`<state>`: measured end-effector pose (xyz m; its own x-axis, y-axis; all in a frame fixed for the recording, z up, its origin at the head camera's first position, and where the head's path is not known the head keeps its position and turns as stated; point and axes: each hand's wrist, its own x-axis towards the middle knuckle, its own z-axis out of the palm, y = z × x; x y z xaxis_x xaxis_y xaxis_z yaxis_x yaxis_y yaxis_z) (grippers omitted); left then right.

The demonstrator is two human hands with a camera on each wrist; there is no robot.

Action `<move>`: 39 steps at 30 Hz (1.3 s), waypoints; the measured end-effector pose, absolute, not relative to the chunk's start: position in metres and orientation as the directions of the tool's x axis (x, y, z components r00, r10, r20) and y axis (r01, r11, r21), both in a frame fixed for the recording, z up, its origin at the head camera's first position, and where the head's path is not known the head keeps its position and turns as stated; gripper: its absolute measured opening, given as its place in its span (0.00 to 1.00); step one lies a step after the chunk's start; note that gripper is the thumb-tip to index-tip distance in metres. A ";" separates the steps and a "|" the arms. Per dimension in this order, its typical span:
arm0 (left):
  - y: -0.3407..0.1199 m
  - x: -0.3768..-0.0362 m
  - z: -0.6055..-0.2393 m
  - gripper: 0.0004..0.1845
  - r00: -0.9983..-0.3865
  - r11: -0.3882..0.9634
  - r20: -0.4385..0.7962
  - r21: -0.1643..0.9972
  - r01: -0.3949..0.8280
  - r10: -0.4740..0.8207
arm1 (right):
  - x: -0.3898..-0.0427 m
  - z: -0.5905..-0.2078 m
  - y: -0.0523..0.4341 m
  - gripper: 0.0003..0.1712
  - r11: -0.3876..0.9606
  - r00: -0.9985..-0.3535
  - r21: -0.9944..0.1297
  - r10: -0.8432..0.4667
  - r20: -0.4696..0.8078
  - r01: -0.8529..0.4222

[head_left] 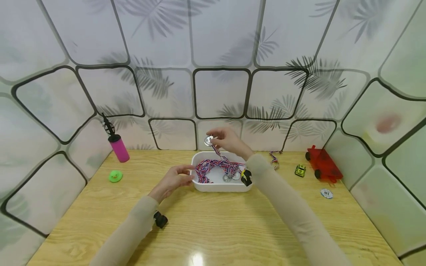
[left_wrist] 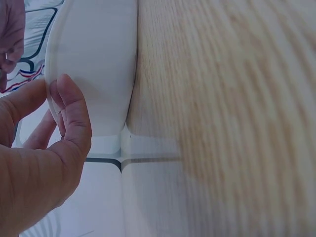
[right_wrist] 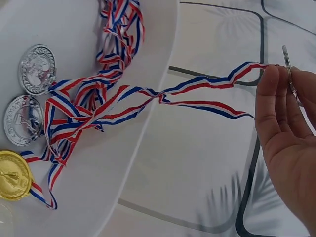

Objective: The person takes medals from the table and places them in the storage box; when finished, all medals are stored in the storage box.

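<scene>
While the right hand (head_left: 229,140) pinches a silver medal (head_left: 208,140) above the far rim of the white tray (head_left: 219,186), the medal's ribbon (right_wrist: 207,94) trails down from it into the tray. There it joins a tangle of red-white-blue ribbons (head_left: 213,168), two more silver medals (right_wrist: 35,69) and a gold one (right_wrist: 14,175).

Around on the table (head_left: 216,229): pink bottle (head_left: 119,147) and green duck (head_left: 115,176) at left; loose ribbon (head_left: 274,158), yellow toy car (head_left: 300,170), red cart (head_left: 323,164) and a numbered chip (head_left: 326,193) at right. None stands between hands and tray.

The held medal appears only edge-on in the right wrist view, its face unreadable. The left wrist view is blurred beyond the tray wall.

Left hand (head_left: 173,180): fingers lightly curled, thumb and fingertips against the tray's left rim. Whether it grips the rim or only touches it, I cannot tell. Both forearms are sleeved in beige.
</scene>
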<state>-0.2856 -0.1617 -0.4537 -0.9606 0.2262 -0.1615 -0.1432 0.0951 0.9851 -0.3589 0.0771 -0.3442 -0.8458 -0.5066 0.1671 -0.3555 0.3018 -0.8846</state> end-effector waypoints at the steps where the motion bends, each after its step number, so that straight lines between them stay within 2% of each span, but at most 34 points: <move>1: -0.162 -0.286 -0.454 0.25 -0.960 0.093 -0.161 0.985 -0.143 0.230 | -0.359 -0.347 0.076 0.21 0.313 -0.844 -0.882 -0.514 0.154 -0.352; 10: -0.161 -0.285 -0.451 0.26 -0.957 0.078 -0.156 0.987 -0.141 0.246 | -0.359 -0.372 0.069 0.20 0.390 -0.839 -0.864 -0.539 0.067 -0.320; 15: -0.162 -0.286 -0.452 0.26 -0.955 0.082 -0.159 0.986 -0.143 0.251 | -0.360 -0.389 0.065 0.19 0.400 -0.829 -0.852 -0.555 0.068 -0.338; 21: -0.161 -0.285 -0.451 0.26 -0.952 0.074 -0.153 0.988 -0.138 0.265 | -0.359 -0.401 0.061 0.17 0.416 -0.847 -0.855 -0.529 0.051 -0.311; 25: -0.162 -0.285 -0.452 0.26 -0.954 0.074 -0.151 0.988 -0.136 0.260 | -0.361 -0.410 0.059 0.16 0.448 -0.848 -0.826 -0.526 0.066 -0.342; 39: -0.162 -0.286 -0.454 0.24 -0.955 0.066 -0.156 0.987 -0.143 0.253 | -0.360 -0.434 0.048 0.17 0.470 -0.752 -0.799 -0.658 -0.035 -0.374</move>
<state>-0.2859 -0.1625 -0.4538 -0.9549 0.2529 -0.1557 -0.1435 0.0663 0.9874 -0.3597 0.0479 -0.4337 -0.7524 -0.6578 -0.0348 -0.3741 0.4701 -0.7994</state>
